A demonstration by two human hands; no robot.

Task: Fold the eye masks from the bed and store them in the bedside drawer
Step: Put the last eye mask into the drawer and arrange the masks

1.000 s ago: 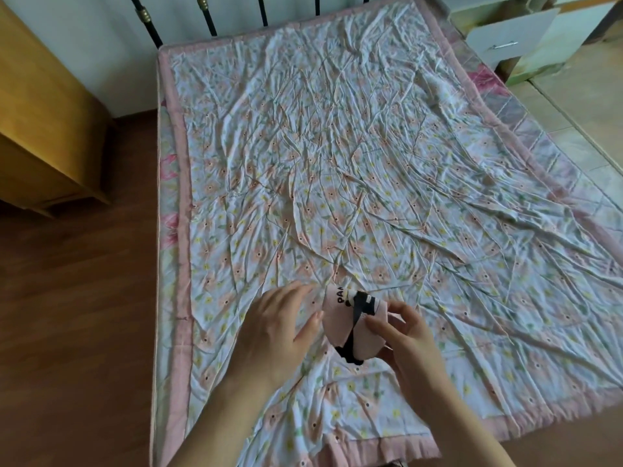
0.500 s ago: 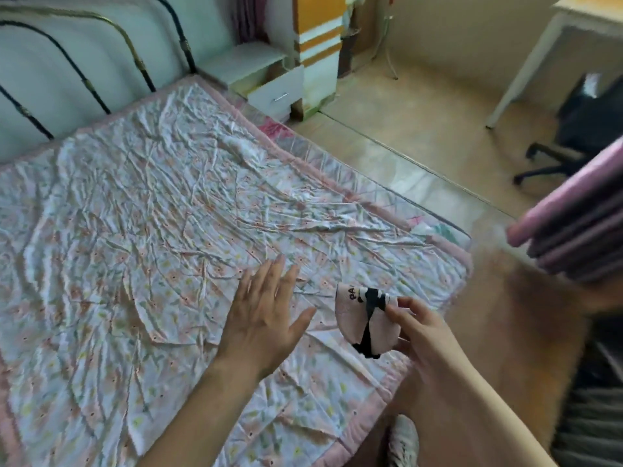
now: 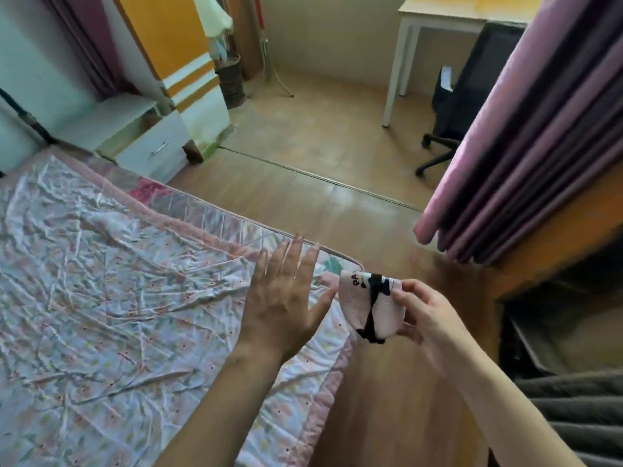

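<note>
Beside the bed (image 3: 101, 264) corner: right hand (image 3: 428, 318) pinches folded pink eye mask (image 3: 367, 305); left hand (image 3: 286, 298) hovers, fingers spread, empty.

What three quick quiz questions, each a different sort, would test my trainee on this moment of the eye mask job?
1. True or false: the left hand holds the folded eye mask.
2. Multiple choice: the bedside drawer is A) pulled open, B) fully shut, C) out of view.
3. Fill in: the mask's black strap runs across its ___ fabric.

Key: 1. False; the right hand pinches it, the left is open and empty over the bed. 2. A. 3. pink.
</note>
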